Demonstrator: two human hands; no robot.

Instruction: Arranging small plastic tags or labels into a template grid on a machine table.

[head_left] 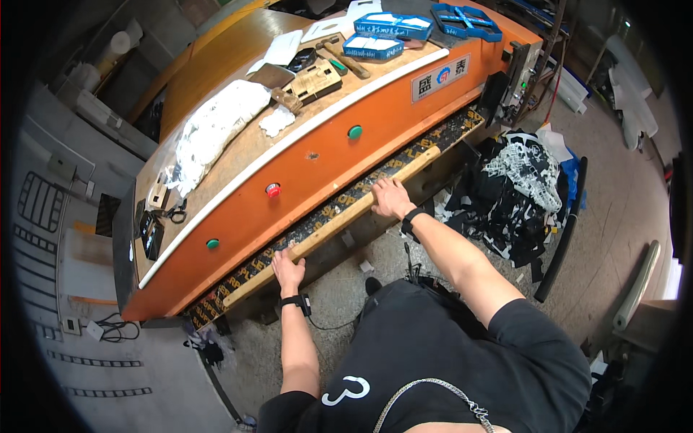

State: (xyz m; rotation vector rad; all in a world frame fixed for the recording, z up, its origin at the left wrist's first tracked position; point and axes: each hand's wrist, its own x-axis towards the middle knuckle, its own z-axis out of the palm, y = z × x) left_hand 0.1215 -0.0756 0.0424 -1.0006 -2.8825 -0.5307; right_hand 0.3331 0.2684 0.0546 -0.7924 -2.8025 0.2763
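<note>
A long wooden bar (328, 229) lies along the front of an orange machine (303, 164), on the near edge of a dark board (350, 196) with yellow lettering. My left hand (288, 273) rests on the bar left of the middle, its fingers spread over the wood. Farther right, my right hand (392, 198) lies over the same bar with fingers outstretched. The undersides of both hands are hidden. Each wrist wears a black band. On the orange front are a red button (273, 190) and green buttons (354, 132).
On the machine top lie a white bag (216, 126), a hammer (345, 59), scissors (173, 214), a tan die block (315, 81) and blue trays (393, 27). A heap of black and white scraps (516, 195) covers the floor at right, beside a black tube (559, 256).
</note>
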